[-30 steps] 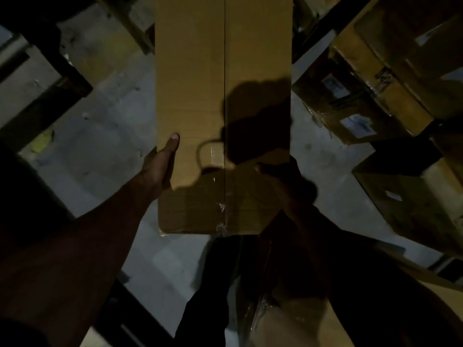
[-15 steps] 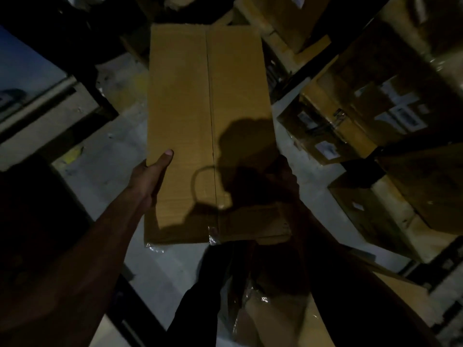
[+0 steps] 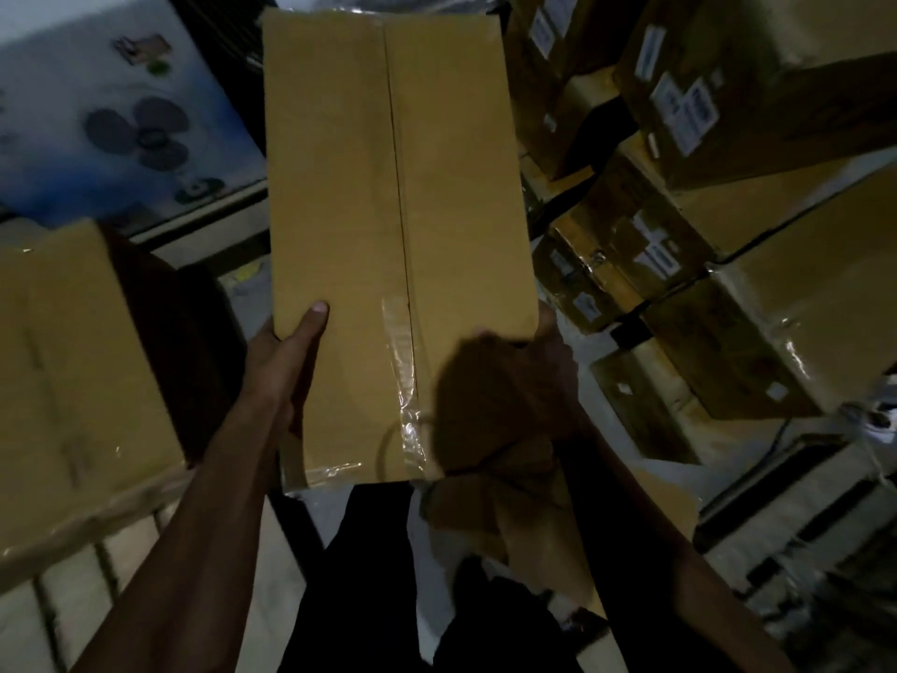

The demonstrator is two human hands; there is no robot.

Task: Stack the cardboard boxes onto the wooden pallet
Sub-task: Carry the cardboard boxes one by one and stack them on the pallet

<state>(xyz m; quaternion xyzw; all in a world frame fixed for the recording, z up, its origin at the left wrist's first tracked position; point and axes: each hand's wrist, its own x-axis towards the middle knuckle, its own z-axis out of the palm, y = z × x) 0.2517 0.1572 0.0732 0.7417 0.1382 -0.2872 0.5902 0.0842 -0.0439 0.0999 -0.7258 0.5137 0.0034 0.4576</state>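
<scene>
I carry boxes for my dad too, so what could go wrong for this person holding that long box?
The long box is held only near its close end by the left hand and right hand, so the far end might tip down. The clear tape looks shiny and could be slippery. The room is dim and stacked boxes crowd the right side, so the box could bump them.

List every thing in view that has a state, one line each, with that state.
Long cardboard box: sealed with clear tape along its seam, held up off the floor in both hands.
Left hand: grip on the box's left edge, thumb on top.
Right hand: grip on the box's right edge, in shadow.
Box at left: closed, resting on a slatted surface.
Stacked boxes at right: closed, labelled, piled.
</scene>
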